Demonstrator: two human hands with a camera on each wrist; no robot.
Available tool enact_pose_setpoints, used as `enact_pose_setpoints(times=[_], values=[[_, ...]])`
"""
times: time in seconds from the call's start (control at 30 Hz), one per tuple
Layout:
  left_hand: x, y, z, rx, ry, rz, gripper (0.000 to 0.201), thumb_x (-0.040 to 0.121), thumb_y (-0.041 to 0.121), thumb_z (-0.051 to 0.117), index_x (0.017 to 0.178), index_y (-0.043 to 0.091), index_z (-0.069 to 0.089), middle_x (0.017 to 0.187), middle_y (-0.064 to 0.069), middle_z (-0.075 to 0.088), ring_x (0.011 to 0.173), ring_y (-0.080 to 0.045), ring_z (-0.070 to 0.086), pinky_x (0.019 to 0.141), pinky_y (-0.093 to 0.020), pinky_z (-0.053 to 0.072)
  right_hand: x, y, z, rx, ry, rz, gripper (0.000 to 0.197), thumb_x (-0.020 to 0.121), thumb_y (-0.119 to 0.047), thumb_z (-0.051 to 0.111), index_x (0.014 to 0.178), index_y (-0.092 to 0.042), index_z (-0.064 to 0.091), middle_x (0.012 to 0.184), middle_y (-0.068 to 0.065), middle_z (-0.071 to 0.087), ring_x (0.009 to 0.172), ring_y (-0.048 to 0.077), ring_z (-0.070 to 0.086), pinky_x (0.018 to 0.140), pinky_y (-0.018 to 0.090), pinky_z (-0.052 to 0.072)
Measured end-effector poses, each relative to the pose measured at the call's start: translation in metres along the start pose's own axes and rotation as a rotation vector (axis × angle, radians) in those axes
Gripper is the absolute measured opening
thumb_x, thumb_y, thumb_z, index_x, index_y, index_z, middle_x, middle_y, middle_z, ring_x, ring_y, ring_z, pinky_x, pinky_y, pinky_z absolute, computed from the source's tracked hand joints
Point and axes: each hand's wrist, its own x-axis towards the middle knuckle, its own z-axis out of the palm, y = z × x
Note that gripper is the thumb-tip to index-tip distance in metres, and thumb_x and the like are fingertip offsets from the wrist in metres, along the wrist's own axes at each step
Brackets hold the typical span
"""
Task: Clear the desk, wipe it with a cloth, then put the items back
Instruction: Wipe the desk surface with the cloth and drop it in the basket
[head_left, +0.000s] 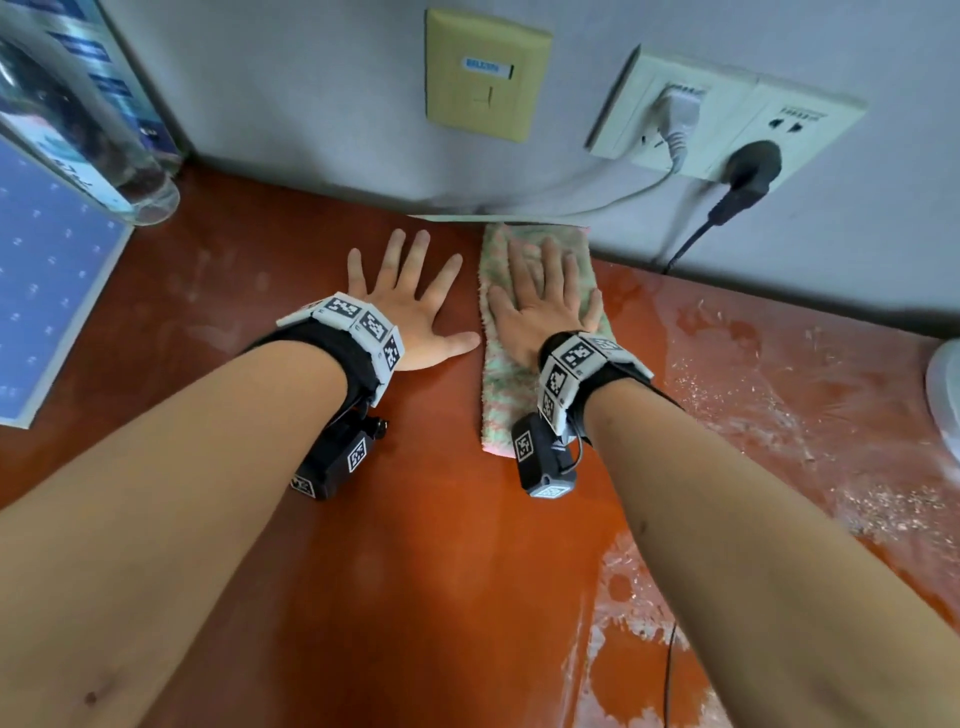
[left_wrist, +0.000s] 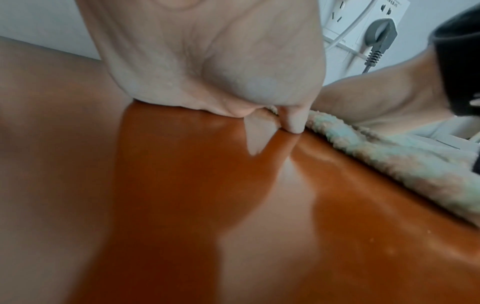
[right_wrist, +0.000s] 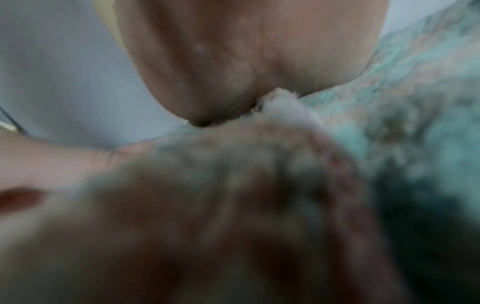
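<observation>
A folded pink-and-green fluffy cloth (head_left: 503, 395) lies on the reddish-brown desk (head_left: 415, 545), its far end at the wall. My right hand (head_left: 545, 296) presses flat on the cloth with straight fingers. Just left of it, my left hand (head_left: 410, 301) lies flat on the bare desk, fingers spread, thumb close to the cloth's edge. The left wrist view shows my palm (left_wrist: 207, 67) on the desk and the cloth (left_wrist: 389, 160) to its right. The right wrist view is blurred, with the cloth (right_wrist: 389, 102) under my palm (right_wrist: 246, 51).
Wet streaks and crumbs (head_left: 779, 415) cover the desk's right side. A clear bottle (head_left: 78, 119) and a blue pad (head_left: 47, 291) sit at the far left. Wall sockets (head_left: 727, 114) hold a white plug and a black plug (head_left: 748, 171). A white object (head_left: 945, 395) is at the right edge.
</observation>
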Motion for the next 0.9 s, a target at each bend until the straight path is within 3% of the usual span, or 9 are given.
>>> enact_pose_setpoints(times=[0.17,0.3,0.43,0.53,0.67,0.9], values=[[-0.004,0.004,-0.003,-0.007,0.007,-0.01,0.09,0.082,0.078,0.026,0.147,0.037,-0.021,0.152,-0.002,-0.036,0.138,-0.023,-0.036,0.112,-0.058,-0.016,0.007,0.028,-0.012,0.044,0.021,0.067,0.061,0.094,-0.059,0.022,0.149,-0.05,-0.004,0.159,-0.013,-0.02,0.145,0.009,-0.022,0.115,0.048,-0.017],[-0.003,0.042,-0.01,0.072,0.115,0.13,0.09,0.084,0.075,0.019,0.146,0.029,-0.026,0.151,-0.006,-0.037,0.136,-0.024,-0.039,0.111,-0.059,-0.016,-0.01,0.08,-0.027,0.067,0.033,0.226,0.06,0.096,-0.057,0.022,0.149,-0.049,-0.005,0.16,-0.011,-0.02,0.145,0.009,-0.022,0.116,0.046,-0.016],[-0.001,0.089,-0.01,-0.044,-0.001,0.141,0.088,0.084,0.076,0.02,0.147,0.032,-0.024,0.153,-0.003,-0.035,0.139,-0.023,-0.036,0.112,-0.057,-0.016,-0.031,0.123,-0.034,0.074,0.043,0.326,0.059,0.096,-0.056,0.018,0.149,-0.047,-0.008,0.158,-0.014,-0.024,0.145,0.009,-0.024,0.117,0.047,-0.015],[0.0,0.1,0.003,0.009,-0.024,0.109,0.088,0.083,0.078,0.019,0.148,0.033,-0.021,0.153,-0.004,-0.035,0.139,-0.027,-0.035,0.111,-0.06,-0.014,-0.038,0.123,-0.029,0.025,0.019,0.285,0.061,0.097,-0.055,0.017,0.15,-0.044,-0.011,0.157,-0.012,-0.028,0.144,0.011,-0.027,0.116,0.048,-0.018],[0.001,0.102,0.005,0.033,-0.02,0.091,0.089,0.083,0.078,0.02,0.148,0.033,-0.021,0.152,-0.004,-0.037,0.139,-0.029,-0.035,0.111,-0.061,-0.012,-0.031,0.098,-0.023,-0.023,-0.031,0.108,0.061,0.097,-0.054,0.018,0.148,-0.047,-0.014,0.155,-0.013,-0.032,0.142,0.012,-0.03,0.114,0.049,-0.02],[0.005,0.102,0.007,0.036,-0.015,0.084,0.089,0.082,0.079,0.022,0.147,0.035,-0.021,0.152,-0.002,-0.036,0.139,-0.027,-0.034,0.111,-0.061,-0.013,-0.003,0.086,-0.03,-0.01,0.0,0.067,0.063,0.094,-0.06,0.02,0.151,-0.047,-0.004,0.159,-0.012,-0.02,0.145,0.01,-0.023,0.114,0.047,-0.017]])
